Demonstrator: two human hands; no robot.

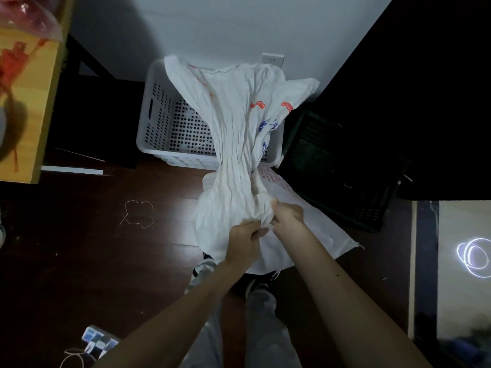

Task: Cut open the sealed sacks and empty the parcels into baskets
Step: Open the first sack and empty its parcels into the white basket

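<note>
Before the white basket (pixel 148 107), left hand (pixel 243 243) and right hand (pixel 288 216) tight around sack (pixel 233 144); black crate (pixel 318 144) beside.

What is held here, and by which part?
The left hand and right hand grip the white sack by its bunched near end; its far end lies over the white basket.

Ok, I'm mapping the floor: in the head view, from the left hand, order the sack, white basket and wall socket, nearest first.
1. sack: gripped in the left hand.
2. white basket: ahead, on the floor.
3. wall socket: behind the basket, on the wall.
</note>
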